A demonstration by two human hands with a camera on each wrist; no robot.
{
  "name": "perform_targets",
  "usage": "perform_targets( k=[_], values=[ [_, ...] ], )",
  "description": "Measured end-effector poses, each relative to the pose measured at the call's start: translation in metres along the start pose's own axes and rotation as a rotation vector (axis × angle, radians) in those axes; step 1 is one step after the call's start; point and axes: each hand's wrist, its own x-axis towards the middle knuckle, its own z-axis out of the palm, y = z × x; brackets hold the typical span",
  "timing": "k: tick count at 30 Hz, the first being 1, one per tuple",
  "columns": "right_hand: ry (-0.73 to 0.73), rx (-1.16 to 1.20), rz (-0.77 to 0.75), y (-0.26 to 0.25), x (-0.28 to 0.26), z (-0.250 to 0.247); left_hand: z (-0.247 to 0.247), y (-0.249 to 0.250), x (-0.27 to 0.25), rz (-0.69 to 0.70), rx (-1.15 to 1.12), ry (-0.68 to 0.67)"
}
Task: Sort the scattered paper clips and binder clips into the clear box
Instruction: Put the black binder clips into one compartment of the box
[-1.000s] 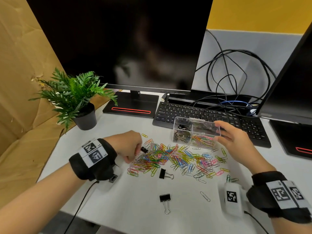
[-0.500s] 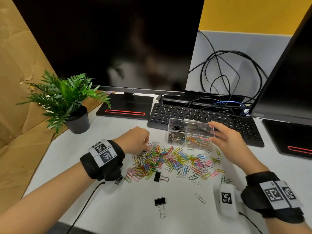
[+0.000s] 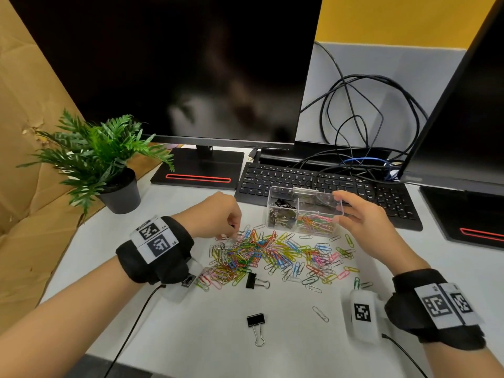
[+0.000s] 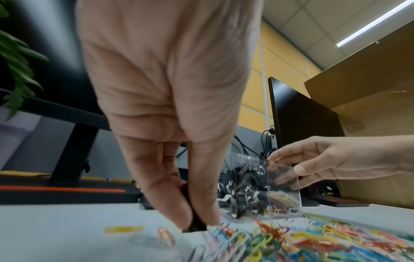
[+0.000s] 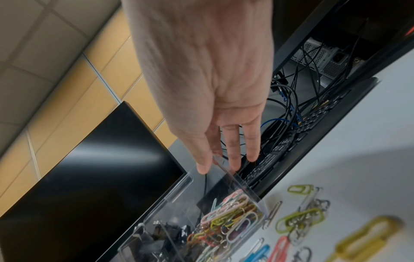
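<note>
1. Two hands of yours are over the white desk [image 3: 272, 356] in the head view. Your left hand [image 3: 218, 216] hangs fingers-down at the far left edge of the pile of coloured paper clips [image 3: 275, 257], its fingertips bunched together. Your right hand [image 3: 362, 222] holds the right end of the clear box [image 3: 302, 214], which stands just past the pile and in front of the keyboard [image 3: 321, 186]. The box's left compartment holds dark binder clips, the right one coloured paper clips. One binder clip [image 3: 252, 281] lies at the pile's near edge; another binder clip [image 3: 256, 323] lies well apart, nearer you. A potted plant [image 3: 109, 170] stands at far left.

2. From the left wrist, your thumb and fingers [image 4: 165, 203] pinch a small black thing [image 4: 197, 225] at the desk surface, beside a yellow paper clip [image 4: 123, 229]; blur hides what it is. The clear box [image 4: 264, 195] stands just behind, your right hand [image 4: 336, 159] on its end.

3. From the right wrist, your right hand [image 5: 210, 88] reaches down with nearly straight fingers [image 5: 233, 156], thumb inside the box's end wall and fingers outside it. The clear box [image 5: 201, 221] shows paper clips in the nearer compartment.
</note>
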Motion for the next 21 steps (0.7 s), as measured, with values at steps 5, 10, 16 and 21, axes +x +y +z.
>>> perform_targets(
  k=[5, 10, 16, 21],
  values=[
    [0.002, 0.003, -0.005, 0.000, -0.001, 0.000, 0.002, 0.027, -0.011, 0.158, -0.023, -0.207],
    [0.005, 0.006, 0.004, 0.001, 0.000, 0.000, 0.032, 0.039, -0.016, 0.251, 0.083, -0.368],
    [0.009, 0.013, 0.002, 0.003, 0.001, 0.001, 0.045, 0.044, -0.016, 0.258, 0.197, -0.334],
    [0.010, 0.025, 0.005, 0.004, 0.001, 0.001, 0.047, 0.048, -0.015, 0.311, 0.262, -0.348]
  ],
)
